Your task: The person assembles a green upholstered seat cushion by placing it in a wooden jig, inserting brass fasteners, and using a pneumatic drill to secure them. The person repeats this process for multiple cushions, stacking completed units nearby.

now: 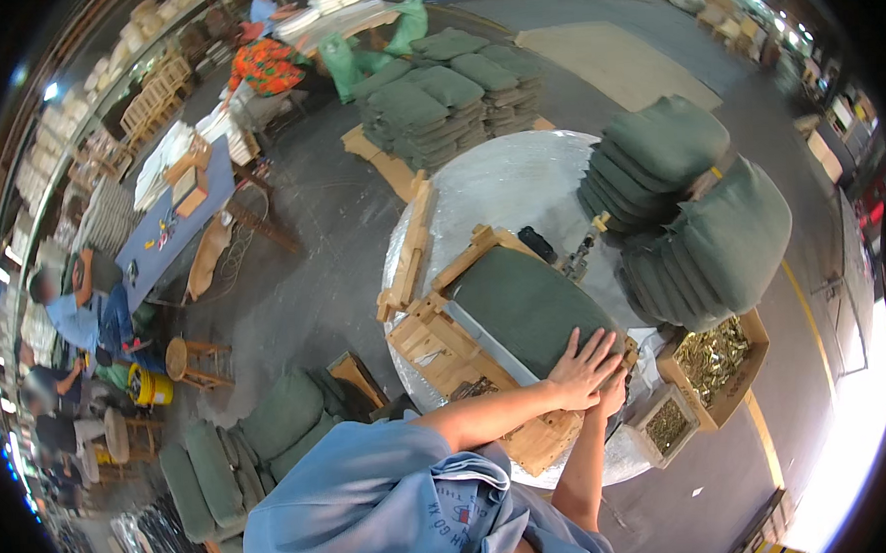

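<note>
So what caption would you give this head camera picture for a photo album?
Left hand pressed flat on a green cushion set in a wooden frame, right hand at its edge, on a round table.

Single head-worn fisheye view, looking steeply down, close over the round worktable (518, 189), edges bending

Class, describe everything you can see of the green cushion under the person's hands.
The green cushion is dark green, looks like fabric, flat and rounded, lying tilted on a pale wooden frame atop the round wrapped table. The left hand presses flat, fingers spread, on its near edge; the right hand touches the same edge.
</note>
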`<state>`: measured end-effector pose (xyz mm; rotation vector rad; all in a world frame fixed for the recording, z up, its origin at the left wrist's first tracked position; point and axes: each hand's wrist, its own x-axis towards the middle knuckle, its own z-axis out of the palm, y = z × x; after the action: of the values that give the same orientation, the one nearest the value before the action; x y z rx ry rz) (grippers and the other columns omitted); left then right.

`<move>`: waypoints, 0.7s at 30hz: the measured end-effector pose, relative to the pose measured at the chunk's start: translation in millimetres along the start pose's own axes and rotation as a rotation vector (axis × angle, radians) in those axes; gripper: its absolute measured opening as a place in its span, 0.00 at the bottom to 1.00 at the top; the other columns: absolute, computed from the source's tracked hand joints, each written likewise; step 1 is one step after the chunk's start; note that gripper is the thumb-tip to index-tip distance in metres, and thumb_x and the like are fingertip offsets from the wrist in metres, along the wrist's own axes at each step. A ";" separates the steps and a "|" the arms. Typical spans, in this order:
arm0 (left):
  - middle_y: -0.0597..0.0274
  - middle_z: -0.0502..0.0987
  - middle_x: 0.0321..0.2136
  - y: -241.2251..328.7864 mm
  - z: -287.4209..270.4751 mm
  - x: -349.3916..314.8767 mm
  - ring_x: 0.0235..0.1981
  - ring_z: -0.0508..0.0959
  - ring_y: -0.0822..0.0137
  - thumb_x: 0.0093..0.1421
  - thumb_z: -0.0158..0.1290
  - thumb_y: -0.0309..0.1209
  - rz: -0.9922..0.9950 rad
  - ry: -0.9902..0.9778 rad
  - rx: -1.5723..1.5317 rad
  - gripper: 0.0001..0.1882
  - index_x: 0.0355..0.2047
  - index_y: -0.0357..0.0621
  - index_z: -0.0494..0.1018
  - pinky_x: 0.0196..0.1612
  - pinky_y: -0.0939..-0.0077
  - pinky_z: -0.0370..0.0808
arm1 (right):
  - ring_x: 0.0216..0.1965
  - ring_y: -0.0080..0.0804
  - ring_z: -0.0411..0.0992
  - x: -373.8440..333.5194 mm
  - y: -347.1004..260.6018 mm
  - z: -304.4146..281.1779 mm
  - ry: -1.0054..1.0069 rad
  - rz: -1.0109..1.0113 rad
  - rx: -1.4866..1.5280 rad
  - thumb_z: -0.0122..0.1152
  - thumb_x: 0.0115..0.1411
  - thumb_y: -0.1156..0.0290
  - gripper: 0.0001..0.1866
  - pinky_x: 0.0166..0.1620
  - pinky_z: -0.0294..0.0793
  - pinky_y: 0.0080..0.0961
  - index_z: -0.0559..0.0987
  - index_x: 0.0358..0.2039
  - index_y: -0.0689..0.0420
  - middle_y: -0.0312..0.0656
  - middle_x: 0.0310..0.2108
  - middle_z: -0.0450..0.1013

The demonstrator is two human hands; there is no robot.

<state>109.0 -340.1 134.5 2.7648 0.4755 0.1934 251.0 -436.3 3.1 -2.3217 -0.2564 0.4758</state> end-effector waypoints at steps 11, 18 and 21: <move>0.50 0.46 0.83 -56.0 59.3 13.0 0.83 0.44 0.48 0.70 0.52 0.60 0.143 0.126 0.078 0.44 0.81 0.64 0.55 0.77 0.20 0.40 | 0.35 0.71 0.79 -41.6 -4.8 -30.2 0.049 -0.347 -0.134 0.53 0.79 0.54 0.21 0.36 0.75 0.62 0.78 0.38 0.59 0.63 0.31 0.80; 0.52 0.52 0.81 -78.2 56.9 15.4 0.82 0.52 0.49 0.71 0.52 0.58 0.204 -0.011 0.055 0.40 0.79 0.65 0.59 0.77 0.22 0.44 | 0.31 0.71 0.76 -43.5 -7.8 -27.3 0.024 -0.306 -0.067 0.53 0.79 0.58 0.19 0.32 0.71 0.61 0.74 0.35 0.59 0.63 0.27 0.77; 0.54 0.52 0.82 -83.5 62.6 19.3 0.82 0.52 0.50 0.70 0.53 0.58 0.171 -0.075 0.026 0.39 0.78 0.68 0.60 0.76 0.21 0.46 | 0.32 0.71 0.76 -42.3 -4.6 -22.6 -0.047 -0.218 -0.042 0.53 0.79 0.58 0.19 0.33 0.70 0.59 0.73 0.35 0.59 0.62 0.27 0.76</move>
<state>113.6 -277.5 48.9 2.8266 0.2240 0.1236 221.5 -460.8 32.3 -2.2921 -0.5399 0.4191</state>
